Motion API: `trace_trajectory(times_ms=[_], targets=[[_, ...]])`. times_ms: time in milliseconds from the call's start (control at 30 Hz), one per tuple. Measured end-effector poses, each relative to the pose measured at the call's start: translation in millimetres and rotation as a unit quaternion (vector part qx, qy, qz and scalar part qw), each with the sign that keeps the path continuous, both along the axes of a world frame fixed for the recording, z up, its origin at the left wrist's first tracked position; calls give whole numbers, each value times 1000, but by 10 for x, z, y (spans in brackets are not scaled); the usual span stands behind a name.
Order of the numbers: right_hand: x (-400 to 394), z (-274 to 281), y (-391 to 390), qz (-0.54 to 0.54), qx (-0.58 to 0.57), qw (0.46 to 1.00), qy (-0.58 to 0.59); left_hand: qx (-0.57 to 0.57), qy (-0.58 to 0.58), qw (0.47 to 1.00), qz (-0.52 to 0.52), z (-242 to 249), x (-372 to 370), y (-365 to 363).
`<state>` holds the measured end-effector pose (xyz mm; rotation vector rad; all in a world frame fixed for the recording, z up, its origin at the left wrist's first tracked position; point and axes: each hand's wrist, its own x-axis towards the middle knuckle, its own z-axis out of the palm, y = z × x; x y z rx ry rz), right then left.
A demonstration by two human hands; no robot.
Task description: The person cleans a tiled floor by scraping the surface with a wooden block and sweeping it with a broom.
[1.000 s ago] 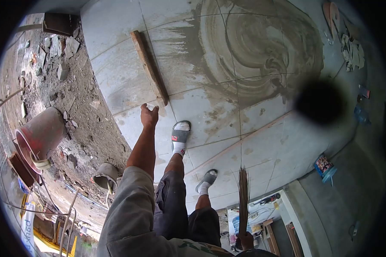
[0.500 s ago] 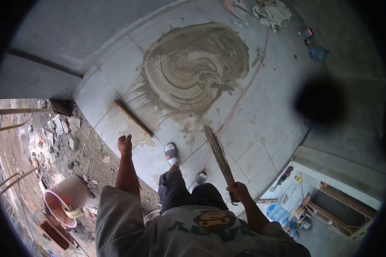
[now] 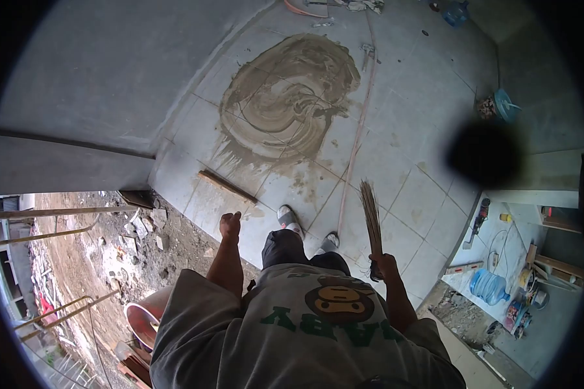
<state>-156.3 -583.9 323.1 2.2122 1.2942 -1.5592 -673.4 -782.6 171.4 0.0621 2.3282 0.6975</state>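
Observation:
My right hand (image 3: 384, 266) grips a stick broom (image 3: 371, 220), a bundle of thin stiff twigs, by its bound end. The twigs point up and away from me over the tiled floor. Out to the other side, my left hand (image 3: 230, 225) hangs in the air with its fingers curled in, and no object shows in it. Beyond that hand, a narrow wooden strip (image 3: 228, 187) lies on the tiles (image 3: 405, 175). Farther ahead is a wide patch of wet grey-brown slurry (image 3: 285, 104) with swirl marks.
Rubble and dirt (image 3: 136, 240) lie off the tile edge at left, with a bucket (image 3: 150, 318) and poles (image 3: 58, 212). A hammer (image 3: 368, 55) lies beyond the slurry. At right are a big blue water bottle (image 3: 488, 287) and a power tool (image 3: 480, 215).
My view has shifted, so the slurry and wooden strip sit differently in it. The broom has swung more upright, still in my right hand. My left hand remains curled and raised.

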Motion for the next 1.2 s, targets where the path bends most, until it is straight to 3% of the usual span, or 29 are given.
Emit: trace_trajectory(times_ms=[33,167,300,367,433,500,533,600,667,700,767,833,900,967,1033,1067,1167,1200], targets=[[193,-4,-97,-29,-1,1000,5,-23,-39,999,-18,207,179,42],[965,-294,-487,-144,-11,990,-6,-64,19,995,-70,729,782,123],[1631,-419,-912,-206,-22,975,74,-54,71,988,-126,761,940,99],[1882,-503,-1016,-242,-69,965,75,-28,66,993,-97,787,1030,100],[1920,-368,-1093,-223,-67,972,40,2,91,994,-63,732,1081,46],[1983,-306,-1259,-126,63,985,102,-17,84,993,-81,851,1143,13],[2007,-315,-1243,-130,63,984,102,-29,74,993,-89,919,1193,-23],[2123,-407,-1192,-247,-95,963,58,-52,59,991,-110,881,1259,-11],[2219,-525,-1248,-249,-63,966,25,-77,108,977,-169,689,1255,-115],[2158,-499,-1243,-246,-53,968,10,-133,88,962,-223,755,1228,-78],[2005,-270,-1228,-250,-44,967,1,-114,56,975,-185,838,1214,-88],[1940,-252,-1319,-243,-14,970,-23,-95,56,976,-188,257,891,-159],[1932,-395,-1493,-270,-28,962,-20,-96,-71,981,-156,518,797,197],[1825,-386,-1629,-252,-2,964,-82,-29,-64,991,-117,947,1007,597],[1528,25,-1621,-322,18,943,-85,14,-71,992,-106,890,951,909],[1489,14,-1703,-371,26,926,-61,-17,-89,978,-189,963,895,1070],[1368,-92,-1963,-434,4,900,-30,22,-96,966,-238,943,855,1443],[1294,-69,-2050,-453,9,891,-13,33,-93,960,-262,1202,982,1548]])
